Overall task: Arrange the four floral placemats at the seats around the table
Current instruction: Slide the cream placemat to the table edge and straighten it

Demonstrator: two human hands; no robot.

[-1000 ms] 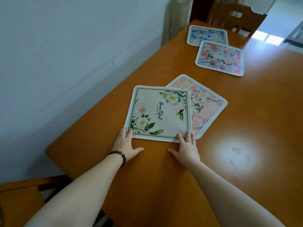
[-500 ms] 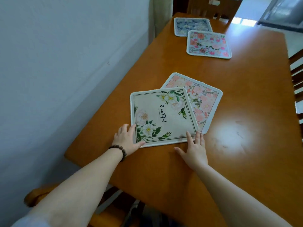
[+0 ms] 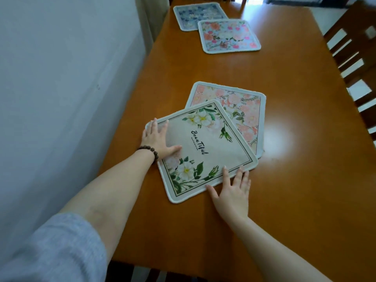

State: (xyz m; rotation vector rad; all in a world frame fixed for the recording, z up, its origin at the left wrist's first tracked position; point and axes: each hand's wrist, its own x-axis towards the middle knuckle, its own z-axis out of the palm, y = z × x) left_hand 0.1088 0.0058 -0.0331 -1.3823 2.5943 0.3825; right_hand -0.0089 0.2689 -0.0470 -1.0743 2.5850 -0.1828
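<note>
Four placemats on the wooden table (image 3: pixel 295 190), none squared to a seat: blue mat (image 3: pixel 195 15) and pink-rose mat (image 3: pixel 228 36) overlap upper centre, cream "Beautiful" mat (image 3: pixel 205 147) overlaps peach mat (image 3: pixel 242 106) mid-frame, left hand (image 3: pixel 157 139) and right hand (image 3: pixel 234 192) pressing it, fingers straight, spread.
</note>
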